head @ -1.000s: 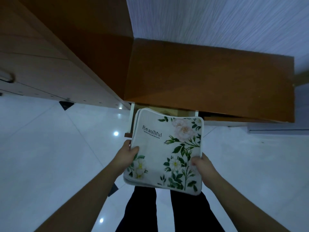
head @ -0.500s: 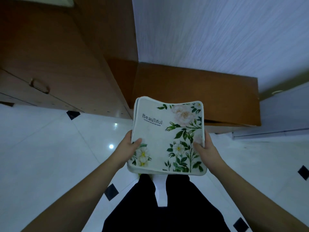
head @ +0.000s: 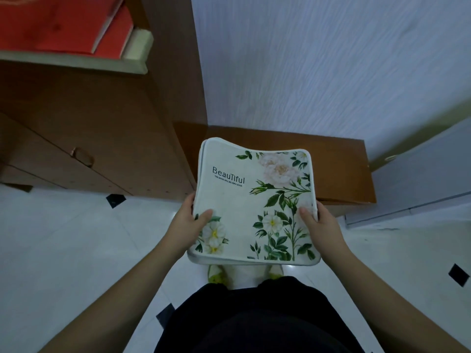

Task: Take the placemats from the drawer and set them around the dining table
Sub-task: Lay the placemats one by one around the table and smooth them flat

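Note:
A stack of white placemats (head: 254, 200) printed with green leaves, pale flowers and the word "Beautiful" is held flat in front of my body. My left hand (head: 187, 222) grips its left edge with the thumb on top and the fingers underneath. My right hand (head: 319, 225) grips the right edge the same way. The stack hovers above the floor, in front of a low brown cabinet (head: 336, 171) against the wall. No open drawer shows, and the dining table is out of sight.
A tall brown cupboard (head: 102, 128) with a drawer handle (head: 82, 156) stands at the left; red books (head: 66, 24) lie on its shelf. A grey-white wall (head: 318, 67) is ahead, a pale door (head: 423, 174) at the right. White floor tiles (head: 63, 250) with black diamonds surround me.
The view has risen and pulled back from the low cabinet, showing the shelf with red books. Both hands still hold the stack, now higher and nearer my body.

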Demonstrator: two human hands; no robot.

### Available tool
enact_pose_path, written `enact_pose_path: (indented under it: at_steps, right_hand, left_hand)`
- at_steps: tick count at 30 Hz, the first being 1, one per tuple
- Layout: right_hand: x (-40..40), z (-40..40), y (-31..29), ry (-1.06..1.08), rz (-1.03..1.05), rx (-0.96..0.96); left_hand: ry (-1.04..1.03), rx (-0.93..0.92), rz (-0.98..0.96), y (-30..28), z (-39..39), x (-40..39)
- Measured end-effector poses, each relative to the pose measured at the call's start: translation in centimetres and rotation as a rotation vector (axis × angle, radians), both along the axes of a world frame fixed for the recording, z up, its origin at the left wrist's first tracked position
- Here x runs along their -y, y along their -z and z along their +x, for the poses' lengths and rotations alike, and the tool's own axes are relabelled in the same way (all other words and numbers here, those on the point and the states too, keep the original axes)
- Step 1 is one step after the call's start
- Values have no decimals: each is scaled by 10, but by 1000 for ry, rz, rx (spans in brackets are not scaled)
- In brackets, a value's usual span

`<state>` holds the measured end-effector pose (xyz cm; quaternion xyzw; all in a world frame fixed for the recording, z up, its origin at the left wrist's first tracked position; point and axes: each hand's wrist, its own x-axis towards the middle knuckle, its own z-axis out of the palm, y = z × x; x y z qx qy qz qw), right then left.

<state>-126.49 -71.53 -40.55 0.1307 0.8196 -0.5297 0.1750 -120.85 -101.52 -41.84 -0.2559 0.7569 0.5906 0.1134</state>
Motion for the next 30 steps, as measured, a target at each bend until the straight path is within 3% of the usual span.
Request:
enact_pose_path:
  at_steps: [6,17,30]
  right_hand:
    - [-28,-10,-18,21,-187,58]
    - [-69,-41,-42,-168,-367,179]
    - [11,10,-68,-635,-383,175]
  left_hand:
    - [-100,-22,-33,-24,8,-32]
    - [-400,-111,-38,-63,54,-104]
    - [-834,-198,-84,-93,200,-113]
